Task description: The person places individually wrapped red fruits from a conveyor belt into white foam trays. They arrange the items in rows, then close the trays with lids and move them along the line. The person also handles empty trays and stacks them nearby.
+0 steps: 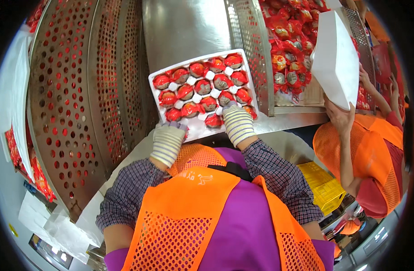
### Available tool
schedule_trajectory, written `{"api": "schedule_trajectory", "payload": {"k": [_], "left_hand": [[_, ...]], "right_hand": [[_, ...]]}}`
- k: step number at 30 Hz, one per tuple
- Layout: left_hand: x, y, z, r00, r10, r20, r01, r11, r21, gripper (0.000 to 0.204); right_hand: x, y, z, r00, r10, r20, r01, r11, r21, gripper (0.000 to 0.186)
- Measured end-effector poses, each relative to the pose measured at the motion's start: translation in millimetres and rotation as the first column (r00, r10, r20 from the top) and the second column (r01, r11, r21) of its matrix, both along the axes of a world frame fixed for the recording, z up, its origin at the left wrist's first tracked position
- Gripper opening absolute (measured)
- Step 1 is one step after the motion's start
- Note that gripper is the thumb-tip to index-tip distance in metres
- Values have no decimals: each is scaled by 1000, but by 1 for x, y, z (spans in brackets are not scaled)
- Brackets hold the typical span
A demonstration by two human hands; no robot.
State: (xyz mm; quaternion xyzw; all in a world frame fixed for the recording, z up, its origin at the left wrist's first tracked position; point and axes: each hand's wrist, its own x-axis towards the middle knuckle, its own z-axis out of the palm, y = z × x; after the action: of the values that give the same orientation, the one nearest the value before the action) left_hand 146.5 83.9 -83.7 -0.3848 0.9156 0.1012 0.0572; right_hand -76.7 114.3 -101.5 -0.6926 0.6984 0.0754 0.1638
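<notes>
Standing at a shiny steel table, with tall perforated steel panels on the left and a heap of loose red-wrapped packets at the far right. On the right, a co-worker in an orange mesh vest, with a bare hand at the near end of an upended white foam container. Lower, at the near right, a yellow plastic crate. On the table directly in front, slightly slanted, a white foam tray with most pockets filled. Gloved in striped knit, left hand at the tray's near left corner, fingers bent, any grip impossible to tell; right hand over the near right part, fingertips down among the packets, grip likewise unclear. Inside the tray, in rows, round packets in red film, brownish-grey contents showing.
</notes>
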Motion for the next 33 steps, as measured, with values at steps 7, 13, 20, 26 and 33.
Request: {"api": "schedule_trajectory", "payload": {"k": [7,13,20,26,33], "left_hand": [[2,2,-21,1000,12,-26,-9,992,128,7],[-1,0,-19,999,-5,37,0,991,137,8],[-16,-6,29,951,279,-130,-263,956,131,23],[-14,-22,-6,731,597,-331,-419,775,474,27],[4,-36,-34,671,700,-245,-403,622,672,16]], "right_hand": [[5,2,5,999,-38,1,37,996,85,13],[-6,-2,15,990,48,129,-46,999,-19,16],[-91,0,78,702,-53,710,243,955,-169,20],[-236,-15,40,912,-411,-10,401,894,-199,20],[-307,-44,-8,872,-464,-156,456,886,-87,35]]}}
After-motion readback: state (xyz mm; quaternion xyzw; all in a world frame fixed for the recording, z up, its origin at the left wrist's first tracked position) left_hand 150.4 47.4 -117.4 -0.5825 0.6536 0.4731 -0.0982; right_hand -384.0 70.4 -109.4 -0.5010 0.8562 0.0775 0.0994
